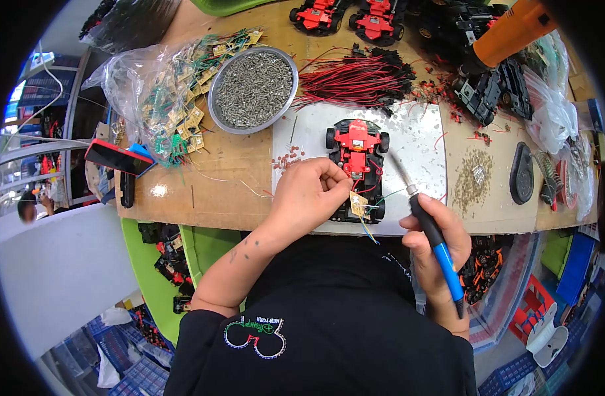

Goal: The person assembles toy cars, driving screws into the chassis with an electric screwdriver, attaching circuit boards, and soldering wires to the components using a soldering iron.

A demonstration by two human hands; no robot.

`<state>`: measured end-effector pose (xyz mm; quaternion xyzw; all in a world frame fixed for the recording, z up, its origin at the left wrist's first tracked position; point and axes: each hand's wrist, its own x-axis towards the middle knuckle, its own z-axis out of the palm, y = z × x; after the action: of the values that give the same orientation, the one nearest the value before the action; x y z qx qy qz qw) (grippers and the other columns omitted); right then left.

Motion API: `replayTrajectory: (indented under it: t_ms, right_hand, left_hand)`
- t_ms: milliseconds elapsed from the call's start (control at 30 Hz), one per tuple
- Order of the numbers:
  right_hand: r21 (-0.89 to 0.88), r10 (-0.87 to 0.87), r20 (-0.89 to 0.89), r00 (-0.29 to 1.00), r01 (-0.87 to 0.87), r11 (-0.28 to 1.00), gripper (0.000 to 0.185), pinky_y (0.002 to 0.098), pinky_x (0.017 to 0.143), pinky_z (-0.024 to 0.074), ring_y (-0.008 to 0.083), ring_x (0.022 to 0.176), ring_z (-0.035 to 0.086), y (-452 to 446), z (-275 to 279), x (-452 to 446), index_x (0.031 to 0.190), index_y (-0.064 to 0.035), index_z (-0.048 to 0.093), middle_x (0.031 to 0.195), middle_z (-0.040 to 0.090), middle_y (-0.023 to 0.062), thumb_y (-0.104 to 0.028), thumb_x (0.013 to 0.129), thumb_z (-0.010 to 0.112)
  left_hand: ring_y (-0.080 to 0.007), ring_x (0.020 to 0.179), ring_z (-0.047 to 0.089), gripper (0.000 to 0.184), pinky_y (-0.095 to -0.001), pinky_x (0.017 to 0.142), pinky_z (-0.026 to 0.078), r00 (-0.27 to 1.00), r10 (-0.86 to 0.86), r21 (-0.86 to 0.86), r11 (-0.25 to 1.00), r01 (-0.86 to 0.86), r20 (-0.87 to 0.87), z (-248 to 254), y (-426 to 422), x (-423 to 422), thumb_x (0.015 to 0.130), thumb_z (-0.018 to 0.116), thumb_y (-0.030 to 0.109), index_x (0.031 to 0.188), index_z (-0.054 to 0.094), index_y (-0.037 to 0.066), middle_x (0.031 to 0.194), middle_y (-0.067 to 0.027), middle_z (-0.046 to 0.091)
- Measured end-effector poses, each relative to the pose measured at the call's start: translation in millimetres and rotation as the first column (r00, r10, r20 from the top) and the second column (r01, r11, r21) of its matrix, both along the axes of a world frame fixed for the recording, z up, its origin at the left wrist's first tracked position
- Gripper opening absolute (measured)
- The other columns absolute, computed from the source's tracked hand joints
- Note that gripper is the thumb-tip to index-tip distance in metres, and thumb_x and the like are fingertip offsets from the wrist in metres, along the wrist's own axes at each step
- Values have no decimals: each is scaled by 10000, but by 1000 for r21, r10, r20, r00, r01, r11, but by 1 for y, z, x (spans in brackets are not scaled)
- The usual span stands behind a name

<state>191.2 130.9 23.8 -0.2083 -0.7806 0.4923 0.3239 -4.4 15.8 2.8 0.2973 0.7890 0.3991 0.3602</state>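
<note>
A red and black toy car chassis lies on a white sheet in front of me. My left hand is over its left side, thumb and fingers pinched together; what they grip is hidden. Right by those fingertips a small tan circuit board with thin wires rests over the lower end of the chassis. My right hand holds a blue and black soldering iron, its metal tip pointing up and left, just right of the chassis and apart from it.
A metal bowl of screws stands at the upper left, beside bagged circuit boards. Red and black wires lie behind the chassis. An orange tool juts in at the upper right. A black oval object lies far right.
</note>
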Motion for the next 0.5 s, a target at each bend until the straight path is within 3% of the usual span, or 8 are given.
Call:
replayTrajectory:
  t_ms: [67, 267, 300, 367, 500]
  right_hand:
    - [5, -19, 30, 999, 19, 1000, 458, 291, 663, 532, 217, 719, 683, -5, -1, -5, 1137, -19, 668, 854, 714, 108, -219, 764, 845]
    - [47, 174, 6, 985, -175, 984, 574, 320, 730, 540, 242, 850, 688, -8, -6, -16, 1213, -43, 616, 1039, 707, 137, -249, 736, 861]
    - [34, 232, -8, 973, -232, 972, 641, 341, 820, 533, 252, 948, 676, -10, -6, -19, 1257, -39, 570, 1113, 679, 162, -256, 732, 866]
    - [25, 320, -19, 947, -320, 947, 740, 387, 931, 520, 290, 1076, 657, -11, -9, -24, 1308, -46, 516, 1200, 638, 194, -284, 711, 881]
    - [123, 254, -29, 967, -249, 961, 683, 361, 783, 547, 302, 914, 682, -11, -9, -30, 1226, -56, 575, 1138, 680, 165, -319, 680, 891]
  left_hand:
    - [-41, 630, 524, 131, -228, 582, 439, 1000, 11, 14, 1000, -11, 19, -2, -1, 0, 842, 712, 107, 829, 682, -20, 704, 4, 641]
    - [-47, 624, 531, 125, -227, 586, 446, 999, -3, 20, 1000, 2, 48, -2, -3, -2, 848, 714, 107, 842, 681, -13, 705, -2, 651]
    - [-47, 624, 531, 125, -227, 586, 446, 999, -2, 22, 1000, 1, 51, -3, -3, -2, 848, 714, 107, 842, 681, -13, 705, -2, 651]
    - [-159, 580, 651, 139, -304, 573, 514, 999, -18, 41, 999, 19, -30, -5, -3, -3, 816, 706, 164, 825, 708, 25, 664, -63, 690]
    - [-172, 653, 661, 130, -310, 618, 521, 998, -62, -15, 998, 62, 12, 2, -7, -6, 820, 698, 145, 877, 699, 27, 781, -82, 704]
